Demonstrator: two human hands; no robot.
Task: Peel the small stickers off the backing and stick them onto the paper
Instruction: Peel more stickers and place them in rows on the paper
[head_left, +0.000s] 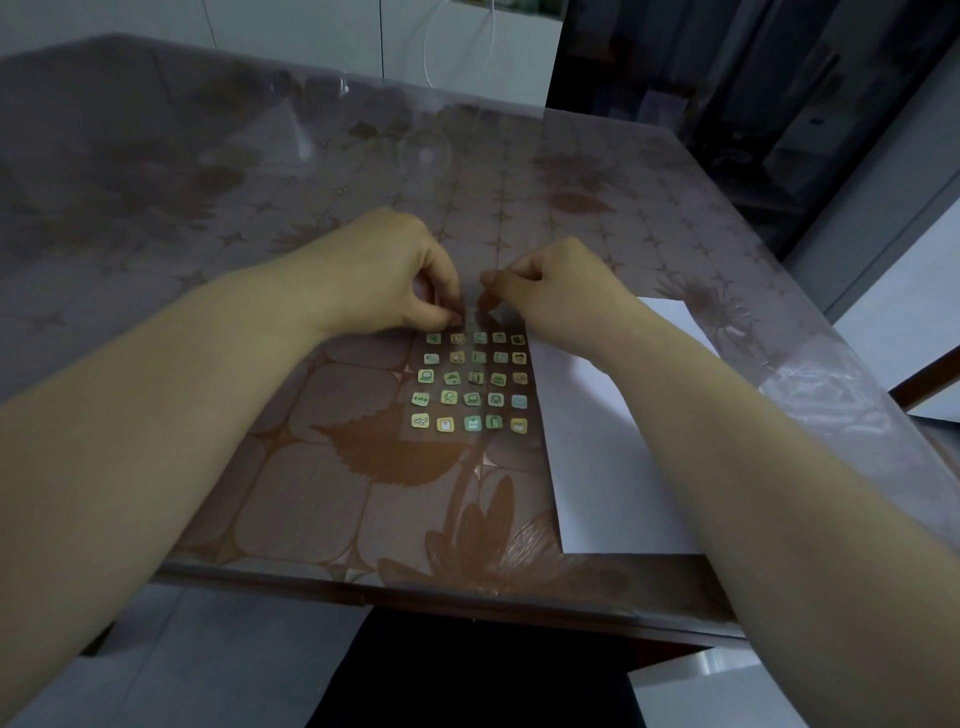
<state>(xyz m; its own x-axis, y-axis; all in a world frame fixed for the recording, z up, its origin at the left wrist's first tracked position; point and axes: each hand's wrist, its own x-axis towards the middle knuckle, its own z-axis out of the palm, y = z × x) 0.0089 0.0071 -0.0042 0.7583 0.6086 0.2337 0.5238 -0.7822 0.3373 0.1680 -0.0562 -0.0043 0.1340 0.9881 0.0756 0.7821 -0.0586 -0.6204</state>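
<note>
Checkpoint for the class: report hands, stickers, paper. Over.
Left hand, right hand: fingers pinching far edge of sticker sheet. Paper beside it, no stickers visible on it. Nothing blocking.

Glossy clear plastic film (810, 395) covers the patterned tablecloth (156, 218); the backing (470, 384) looks transparent, the paper (613, 467) matt white.

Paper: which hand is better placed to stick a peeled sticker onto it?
Probably right: the paper lies beside the right hand, right of the sticker sheet; the left hand would have to cross the sheet.
</note>
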